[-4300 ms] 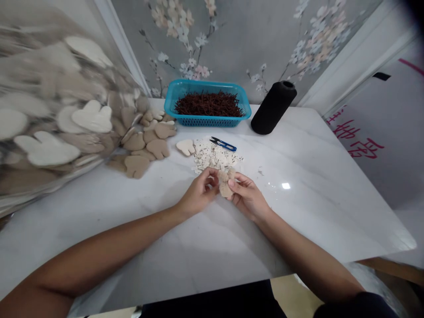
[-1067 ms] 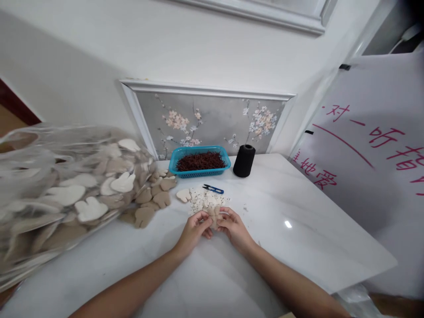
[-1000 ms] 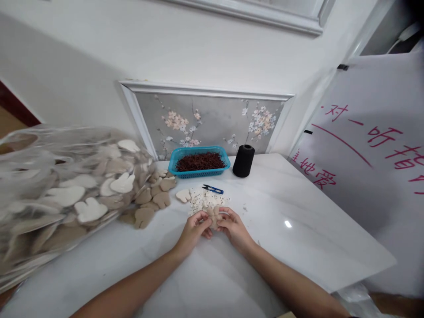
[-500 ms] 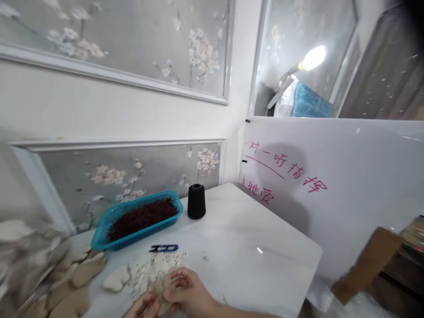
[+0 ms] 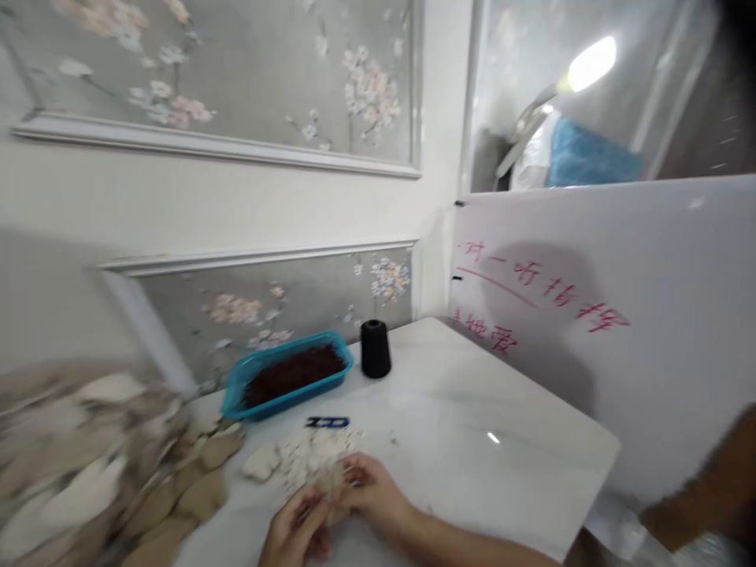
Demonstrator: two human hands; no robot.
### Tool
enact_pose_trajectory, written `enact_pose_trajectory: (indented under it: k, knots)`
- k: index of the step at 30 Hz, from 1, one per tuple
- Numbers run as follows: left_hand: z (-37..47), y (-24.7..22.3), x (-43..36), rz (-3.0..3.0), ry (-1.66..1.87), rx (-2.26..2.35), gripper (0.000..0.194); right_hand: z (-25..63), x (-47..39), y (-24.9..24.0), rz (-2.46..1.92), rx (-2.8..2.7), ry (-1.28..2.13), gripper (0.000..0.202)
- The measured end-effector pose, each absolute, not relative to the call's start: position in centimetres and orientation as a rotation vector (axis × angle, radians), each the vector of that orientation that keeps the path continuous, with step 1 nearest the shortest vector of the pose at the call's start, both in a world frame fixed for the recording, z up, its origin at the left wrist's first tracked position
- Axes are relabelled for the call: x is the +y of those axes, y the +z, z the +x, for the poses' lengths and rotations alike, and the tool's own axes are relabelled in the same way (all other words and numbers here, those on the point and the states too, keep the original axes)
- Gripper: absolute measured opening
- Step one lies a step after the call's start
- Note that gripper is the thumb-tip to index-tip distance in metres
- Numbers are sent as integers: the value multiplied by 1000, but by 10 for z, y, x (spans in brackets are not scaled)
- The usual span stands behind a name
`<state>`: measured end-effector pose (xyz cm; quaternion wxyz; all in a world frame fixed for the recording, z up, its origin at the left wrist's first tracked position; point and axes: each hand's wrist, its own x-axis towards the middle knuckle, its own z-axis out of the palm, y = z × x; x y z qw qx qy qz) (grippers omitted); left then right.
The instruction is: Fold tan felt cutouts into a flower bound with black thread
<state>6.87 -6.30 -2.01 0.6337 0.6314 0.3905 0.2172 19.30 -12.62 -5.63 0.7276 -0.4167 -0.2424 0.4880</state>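
Note:
A small beige, fabric-like piece (image 5: 329, 480) is pinched between my two hands near the front of the white table. My left hand (image 5: 298, 529) closes its fingers on the lower left side of it. From the right, my right hand (image 5: 376, 494) grips the other edge with bent fingers. Blur and the fingers hide much of the piece's shape. Just beyond lie pale scraps (image 5: 307, 457) with dark bits among them. A pale, rounded piece (image 5: 261, 462) rests left of the scraps, and blue-handled thread snips (image 5: 327, 423) lie behind them.
A blue plastic basket (image 5: 236, 398) of dark reddish-brown strands (image 5: 295, 374) stands along the wall. Beside it is a black thread cone (image 5: 375, 349). Many beige and tan pieces (image 5: 76, 480) are heaped at the left. A whiteboard (image 5: 650, 315) with red writing borders the table's right side.
The whole view has swung left and slightly down, so the table things appear farther right and more of the left heap shows. Both hands still hold the beige piece; more of my left hand shows.

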Motion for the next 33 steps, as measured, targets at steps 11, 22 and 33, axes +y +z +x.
enact_pose_trajectory:
  k: [11,22,33]
  knots:
    - [58,-27,-67,1666,127,879,45,208,-156,-46,-1285,-699,1194,53]
    - [50,-21,-94,2344,-10,732,26,276,-167,-37,-1683,-876,772,32]
    - [25,-3,-116,3115,626,-424,27,327,-217,-7,-2043,-905,403,39]
